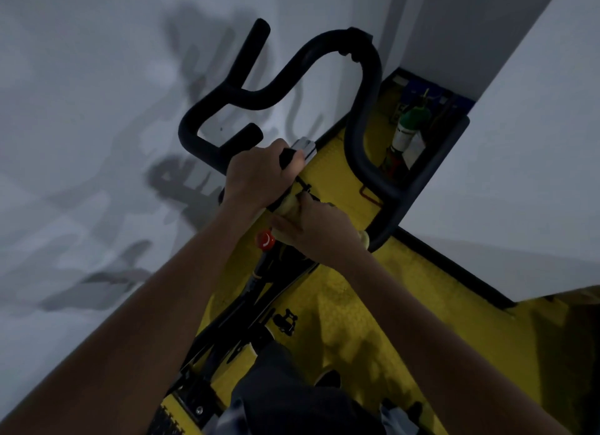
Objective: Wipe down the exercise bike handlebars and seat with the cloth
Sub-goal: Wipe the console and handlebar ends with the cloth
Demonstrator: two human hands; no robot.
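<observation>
The exercise bike's black padded handlebars (363, 110) curl up in the middle of the head view, close to a white wall. My left hand (259, 178) is wrapped around the middle of the bar beside a small grey console (306, 147). Right beside it, my right hand (321, 230) presses a pale yellowish cloth (287, 206) against the bar's centre; a bit of the cloth also pokes out at my wrist. A red knob (266, 241) sits just under the hands on the black frame (259, 292). The seat is not in view.
Yellow matting (357, 321) covers the floor. White walls stand close on the left and right. In the far corner a green and white bottle (407, 131) stands among dark items. A pedal (285, 321) shows below the frame, and my dark-clothed leg is at the bottom.
</observation>
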